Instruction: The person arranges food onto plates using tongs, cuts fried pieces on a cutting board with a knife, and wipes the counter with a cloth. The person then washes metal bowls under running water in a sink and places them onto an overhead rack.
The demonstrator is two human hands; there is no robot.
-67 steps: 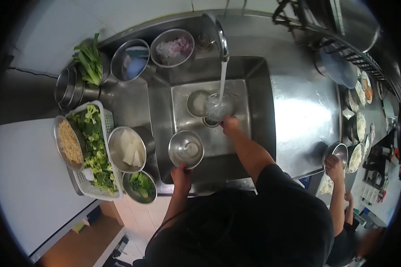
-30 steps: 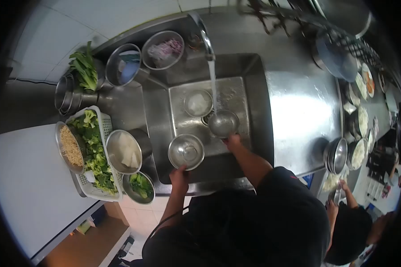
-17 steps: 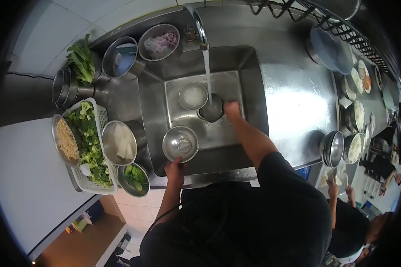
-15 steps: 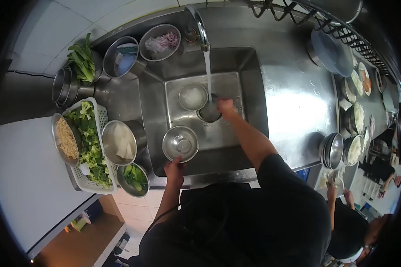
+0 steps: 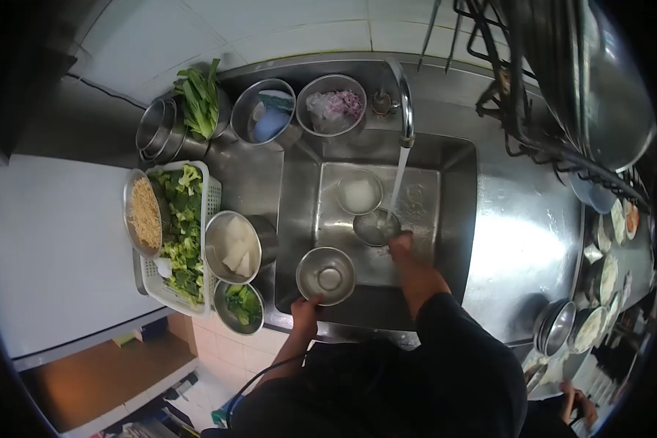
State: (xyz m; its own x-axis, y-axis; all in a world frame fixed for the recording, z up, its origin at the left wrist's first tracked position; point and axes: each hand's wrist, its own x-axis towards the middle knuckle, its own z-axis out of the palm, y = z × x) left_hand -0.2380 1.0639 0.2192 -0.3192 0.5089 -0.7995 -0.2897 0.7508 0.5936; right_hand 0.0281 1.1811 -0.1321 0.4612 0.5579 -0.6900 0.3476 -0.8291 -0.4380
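Observation:
My left hand (image 5: 305, 315) grips the near rim of a shiny metal bowl (image 5: 326, 257), its fingers partly hidden beneath it. The bowl is tilted over the near left part of the sink (image 5: 456, 212) and looks bare inside. My right hand (image 5: 401, 247) is closed on the edge of a smaller metal bowl (image 5: 372, 232), which sits under the running water. Water pours from the curved faucet (image 5: 405, 109) into that bowl. Just behind it, on the sink floor, rests another bowl (image 5: 359, 191) with something whitish in it.
Left of the sink stand a white basket (image 5: 212, 197) of broccoli, a bowl of shredded yellowish food (image 5: 144, 212), a pot of white pieces (image 5: 237, 244) and a bowl of greens (image 5: 241, 306). Stacked bowls (image 5: 555, 327) are at right. A dark rack (image 5: 515, 124) overhangs the upper right.
My view has shifted, so the sink appears lower and further right. The small bowl in my right hand now shows more of its open top under the stream. My left hand keeps its bowl.

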